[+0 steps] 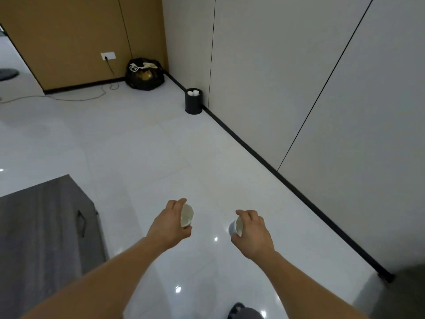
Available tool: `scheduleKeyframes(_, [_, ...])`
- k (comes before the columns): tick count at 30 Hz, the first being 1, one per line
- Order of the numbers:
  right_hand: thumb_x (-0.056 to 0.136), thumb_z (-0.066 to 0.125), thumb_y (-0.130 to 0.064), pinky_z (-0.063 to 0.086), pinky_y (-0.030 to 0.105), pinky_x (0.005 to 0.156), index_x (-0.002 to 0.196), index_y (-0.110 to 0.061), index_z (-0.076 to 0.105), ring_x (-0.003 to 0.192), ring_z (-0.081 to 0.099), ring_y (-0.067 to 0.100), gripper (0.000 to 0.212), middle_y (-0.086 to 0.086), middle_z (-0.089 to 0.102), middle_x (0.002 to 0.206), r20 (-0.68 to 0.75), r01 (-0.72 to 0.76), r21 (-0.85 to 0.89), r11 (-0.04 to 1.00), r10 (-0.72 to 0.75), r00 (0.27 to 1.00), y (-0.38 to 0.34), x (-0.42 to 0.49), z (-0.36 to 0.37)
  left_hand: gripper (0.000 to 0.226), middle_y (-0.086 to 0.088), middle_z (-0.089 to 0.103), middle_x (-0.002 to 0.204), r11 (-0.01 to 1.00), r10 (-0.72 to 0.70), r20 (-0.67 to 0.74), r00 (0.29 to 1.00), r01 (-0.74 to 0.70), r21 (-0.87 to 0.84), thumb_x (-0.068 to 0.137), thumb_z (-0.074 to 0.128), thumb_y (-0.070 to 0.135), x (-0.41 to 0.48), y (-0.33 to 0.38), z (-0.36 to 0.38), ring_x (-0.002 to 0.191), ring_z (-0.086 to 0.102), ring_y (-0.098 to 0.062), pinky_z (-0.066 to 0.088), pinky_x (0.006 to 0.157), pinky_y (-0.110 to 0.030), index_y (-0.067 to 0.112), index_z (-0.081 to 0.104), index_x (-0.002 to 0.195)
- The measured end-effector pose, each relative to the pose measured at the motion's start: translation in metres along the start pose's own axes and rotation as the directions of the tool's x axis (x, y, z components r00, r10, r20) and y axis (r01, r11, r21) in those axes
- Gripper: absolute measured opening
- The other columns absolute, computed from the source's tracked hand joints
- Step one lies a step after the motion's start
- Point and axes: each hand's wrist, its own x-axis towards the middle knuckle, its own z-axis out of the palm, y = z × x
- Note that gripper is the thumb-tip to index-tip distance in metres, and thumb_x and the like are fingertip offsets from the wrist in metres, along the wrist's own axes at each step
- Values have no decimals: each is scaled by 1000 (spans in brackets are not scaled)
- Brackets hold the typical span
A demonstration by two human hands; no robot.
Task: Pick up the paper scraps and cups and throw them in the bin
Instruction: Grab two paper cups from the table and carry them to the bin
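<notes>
The left hand (pixel 170 224) hides part of the left cup (pixel 187 214), and the right hand (pixel 251 233) hides most of the right cup (pixel 236 226). The white things (pixel 192 92) in the far bin (pixel 193 104) are too small to name. The picture's edge cuts off the near-left grey cabinet (pixel 46 226).

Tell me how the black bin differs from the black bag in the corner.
The bin is a small, rigid, upright cylinder; the bag is bigger, soft and slumped. The bin stands by the white wall, the bag in the corner by the brown panel. Both are black, sit on the floor and are open at the top.
</notes>
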Motion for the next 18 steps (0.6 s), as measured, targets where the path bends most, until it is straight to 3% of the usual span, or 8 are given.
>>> scheduleKeyframes(9, [86, 59, -31, 47, 31, 92, 146, -26, 34, 125, 38, 19, 65, -2, 35, 141, 38, 82, -4, 997, -82, 996, 26, 223, -52, 81, 4, 36, 139, 993, -113, -59, 992, 114, 13, 78, 68, 43, 199, 43, -17, 114, 53, -21, 48, 89, -32, 25, 26, 146])
scheduleKeyframes(18, [87, 59, -30, 46, 31, 91, 146, -26, 33, 125, 36, 19, 65, -2, 34, 141, 28, 197, -4, 980, -196, 980, 10, 421, -113, 81, 2, 35, 141, 991, -133, -122, 984, 130, -39, 79, 69, 41, 376, 78, -45, 113, 52, -22, 48, 89, -31, 24, 26, 146])
